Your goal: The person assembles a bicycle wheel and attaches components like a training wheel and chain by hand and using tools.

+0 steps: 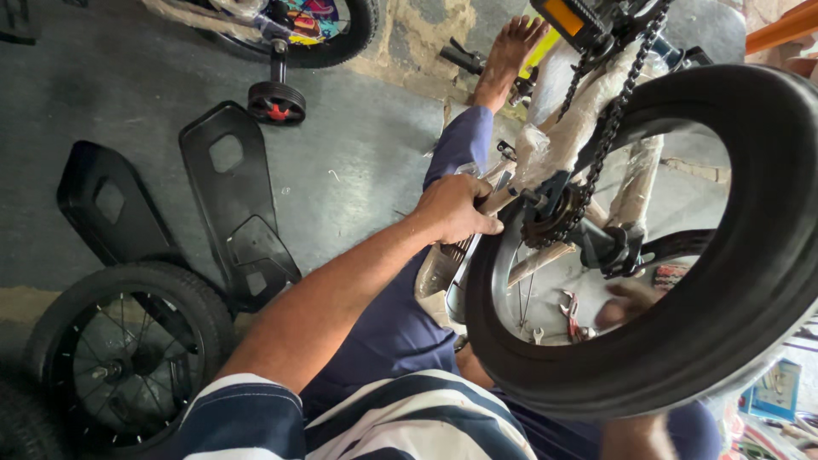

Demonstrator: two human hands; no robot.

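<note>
- Two hands are working on a small bicycle lying upturned across the person's lap: the left hand [452,209] is closing its fingers around a wrapped frame tube [545,158] just beside the rear sprocket [550,217], steadying it.
- Seen through the spokes, the right hand [629,300] is blurred; I cannot tell whether it is pinching anything or spread.
- Already fitted, judging by how things lie: the rear wheel [682,341] is sitting in the frame and the chain [615,106] is running over the sprocket up toward the pedal [567,17].
- Packing wrap is still covering the tubes (so unwrapping seems left).
- Several parts are waiting on the floor: a loose spoked wheel [128,349] and two black plastic guards [230,200], well apart from the hands.
</note>
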